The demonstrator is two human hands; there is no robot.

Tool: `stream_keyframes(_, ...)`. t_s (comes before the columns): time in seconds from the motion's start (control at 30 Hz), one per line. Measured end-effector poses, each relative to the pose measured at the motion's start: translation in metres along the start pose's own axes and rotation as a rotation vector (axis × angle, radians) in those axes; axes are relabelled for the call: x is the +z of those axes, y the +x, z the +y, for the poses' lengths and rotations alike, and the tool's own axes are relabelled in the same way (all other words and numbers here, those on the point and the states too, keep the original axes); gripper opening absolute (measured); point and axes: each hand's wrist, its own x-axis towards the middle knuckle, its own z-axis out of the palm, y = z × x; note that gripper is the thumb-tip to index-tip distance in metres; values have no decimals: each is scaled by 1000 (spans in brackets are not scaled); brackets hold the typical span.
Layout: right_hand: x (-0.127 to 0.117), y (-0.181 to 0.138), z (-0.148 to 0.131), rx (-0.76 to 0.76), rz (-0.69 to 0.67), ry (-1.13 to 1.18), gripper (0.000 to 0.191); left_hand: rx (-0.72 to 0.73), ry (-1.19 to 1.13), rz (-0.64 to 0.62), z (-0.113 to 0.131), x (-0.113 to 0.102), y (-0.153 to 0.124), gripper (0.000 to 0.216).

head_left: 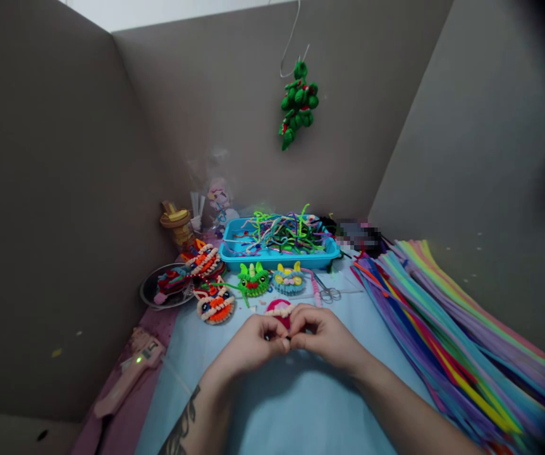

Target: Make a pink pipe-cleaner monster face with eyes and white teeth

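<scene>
My left hand and my right hand meet over the light blue table mat, fingers curled and pinched together. Between them they grip a small red and white pipe-cleaner figure, whose top shows just above my fingertips. The lower part of the figure is hidden by my fingers. Just beyond it lie finished pipe-cleaner heads: a green one, a blue and yellow one and an orange and white one.
A blue tray of mixed pipe-cleaner scraps stands at the back. Small scissors lie near it. Long coloured pipe cleaners fan out on the right. A pink glue gun lies at left, near a dark plate. A green figure hangs on the grey wall.
</scene>
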Motion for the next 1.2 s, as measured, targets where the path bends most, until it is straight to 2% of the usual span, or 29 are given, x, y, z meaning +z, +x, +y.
stream_keyframes(0.27,5,1,1,-31,178,-81,18,111,-66,237,-1,0,5,31)
stream_keyframes(0.43,10,0,2,-113,293,-168,7,117,-39,255,0,2,5,32)
stream_keyframes(0.6,11,-1,2,-121,314,-187,7,96,8,247,-3,4,7,28)
stream_keyframes(0.77,11,-2,2,-143,355,-305,8,114,113,295,-5,9,10,19)
stream_keyframes(0.9,10,-2,-1,-134,333,-312,9,137,113,378,-3,11,10,17)
stream_keyframes(1.0,10,-1,-2,-115,289,-301,11,176,219,431,1,11,7,13)
stream_keyframes(1.1,11,0,1,-63,263,-209,14,178,301,429,5,10,5,15)
stream_keyframes(1.2,10,3,6,110,284,187,32,158,241,446,8,9,4,17)
